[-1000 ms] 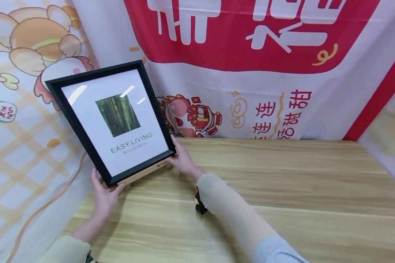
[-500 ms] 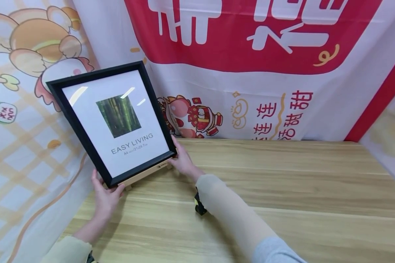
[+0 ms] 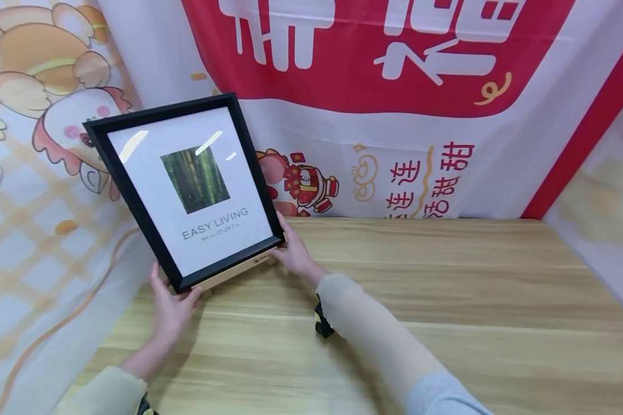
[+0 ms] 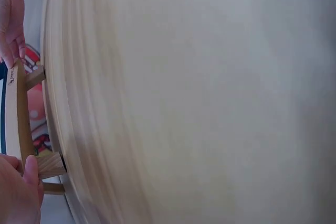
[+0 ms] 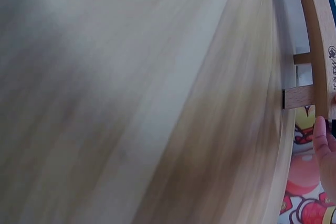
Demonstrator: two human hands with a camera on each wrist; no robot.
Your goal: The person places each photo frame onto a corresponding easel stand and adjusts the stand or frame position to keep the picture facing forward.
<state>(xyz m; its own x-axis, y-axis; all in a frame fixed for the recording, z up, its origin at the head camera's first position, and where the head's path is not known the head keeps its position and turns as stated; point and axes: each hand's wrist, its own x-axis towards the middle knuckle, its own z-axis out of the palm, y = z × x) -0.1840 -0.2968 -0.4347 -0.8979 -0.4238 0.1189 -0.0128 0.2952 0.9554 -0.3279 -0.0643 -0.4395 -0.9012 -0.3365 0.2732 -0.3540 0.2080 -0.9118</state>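
A black picture frame (image 3: 205,278) with a bamboo picture and the words EASY LIVING leans on a small wooden easel (image 3: 232,274) at the table's back left. My left hand (image 3: 170,310) grips the easel's ledge at its left end, thumb in front and fingers up beside the frame's lower left corner. At the other end, my right hand (image 3: 297,255) holds the ledge and the frame's lower right corner. In the left wrist view the easel (image 4: 25,114) shows its short legs at the tabletop. The right wrist view shows right fingertips (image 5: 320,128) at the ledge's end.
The wood-grain table (image 3: 436,288) stretches away to the right. Behind it hangs a white and red printed cloth (image 3: 384,75). Another cloth (image 3: 36,271) with checks and cartoon figures hangs along the left, close to the frame.
The frame, the easel and both hands have shifted slightly to the right against the printed cloth behind. The head view has also turned a little. Both hands keep their hold.
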